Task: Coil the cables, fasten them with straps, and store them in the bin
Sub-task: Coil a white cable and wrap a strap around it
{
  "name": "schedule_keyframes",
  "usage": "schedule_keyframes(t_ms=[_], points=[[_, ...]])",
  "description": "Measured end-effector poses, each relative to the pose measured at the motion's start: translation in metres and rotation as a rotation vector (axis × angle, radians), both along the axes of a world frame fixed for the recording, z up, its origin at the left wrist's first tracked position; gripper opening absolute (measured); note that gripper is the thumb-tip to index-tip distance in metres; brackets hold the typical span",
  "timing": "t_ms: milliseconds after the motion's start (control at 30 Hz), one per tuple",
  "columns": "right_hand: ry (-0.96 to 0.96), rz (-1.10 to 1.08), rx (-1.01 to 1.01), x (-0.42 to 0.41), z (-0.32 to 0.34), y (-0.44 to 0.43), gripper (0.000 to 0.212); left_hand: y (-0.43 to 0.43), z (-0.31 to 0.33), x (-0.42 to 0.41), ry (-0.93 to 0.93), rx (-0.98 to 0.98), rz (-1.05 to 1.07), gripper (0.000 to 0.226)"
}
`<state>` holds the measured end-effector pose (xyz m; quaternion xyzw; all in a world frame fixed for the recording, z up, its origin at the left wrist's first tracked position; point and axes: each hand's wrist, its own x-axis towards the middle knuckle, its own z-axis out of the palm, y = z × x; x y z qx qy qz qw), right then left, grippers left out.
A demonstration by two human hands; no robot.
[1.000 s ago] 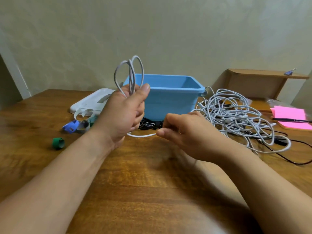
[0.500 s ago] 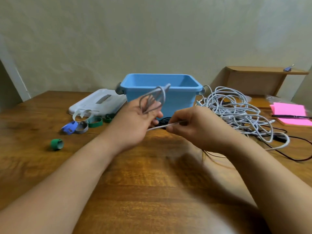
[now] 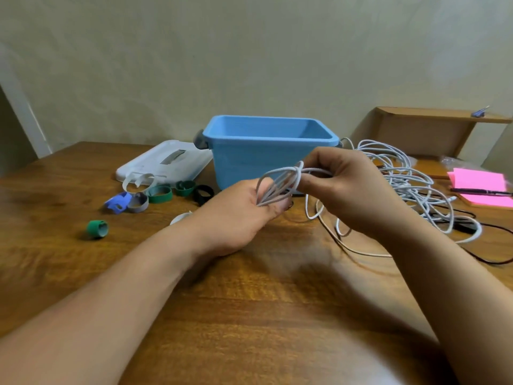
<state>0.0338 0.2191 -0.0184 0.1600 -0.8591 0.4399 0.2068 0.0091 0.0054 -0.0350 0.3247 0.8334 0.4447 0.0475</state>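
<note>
**Both hands on a white coil before the bin**

A rolled green strap (image 3: 97,229) stands alone on the worktop (image 3: 249,315), at 9 o'clock from the hands. At 10 o'clock lies a row of loose straps (image 3: 159,193) in blue, grey, white, green and black, just in front of a white lid (image 3: 166,162). The blue, open-topped bin (image 3: 249,162) sits at 12 o'clock.

The left hand (image 3: 236,218) has its grip clenched round the lower end of the coil (image 3: 277,184) and holds the loops raised just in front of the bin. The right hand (image 3: 349,190) pinches the coil's upper end between thumb and fingers. A tail (image 3: 306,207) drops from there to the worktop and runs off toward 3 o'clock.

There a tangled heap (image 3: 402,173) of white cable lies beside the bin, with a black cable (image 3: 497,228) at its near edge. A cardboard box (image 3: 422,134) stands behind the heap at 2 o'clock. Pink notes (image 3: 477,179) lie far out at 3 o'clock, a pen (image 3: 480,192) across them.
</note>
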Motion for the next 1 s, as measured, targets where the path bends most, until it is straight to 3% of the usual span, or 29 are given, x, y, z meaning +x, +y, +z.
schedule_keyframes(t_ms=[133,267,367,467,567,767,867,933,1000], points=[[-0.065,0.063,-0.182,0.002,0.006,0.005,0.025,-0.009,0.004,-0.008,-0.027,0.245,0.23,0.043],[-0.072,0.131,-0.178,0.003,0.004,0.003,0.023,-0.015,0.007,-0.016,-0.274,0.645,0.361,0.052],[-0.032,0.075,-0.192,-0.001,-0.006,-0.009,0.007,-0.008,0.003,-0.013,-0.418,0.633,0.303,0.053],[0.063,-0.035,-0.28,-0.004,-0.019,-0.027,0.008,0.007,-0.001,-0.005,-0.508,0.609,0.186,0.047],[0.18,-0.07,-0.184,-0.005,-0.028,-0.04,0.013,0.02,-0.004,0.001,-0.494,0.609,0.08,0.048],[0.133,0.004,-0.134,0.0,-0.031,-0.048,0.007,0.03,-0.005,0.007,-0.502,0.744,0.117,0.044],[0.15,0.012,-0.08,0.003,-0.03,-0.048,0.013,0.022,-0.004,-0.006,-0.554,0.928,0.208,0.052],[0.165,-0.025,0.064,0.003,-0.029,-0.047,0.005,0.011,0.003,-0.018,-0.622,1.123,0.236,0.05],[0.091,-0.043,0.244,-0.002,-0.032,-0.041,0.011,-0.005,0.015,-0.028,-0.717,1.342,0.219,0.049]])
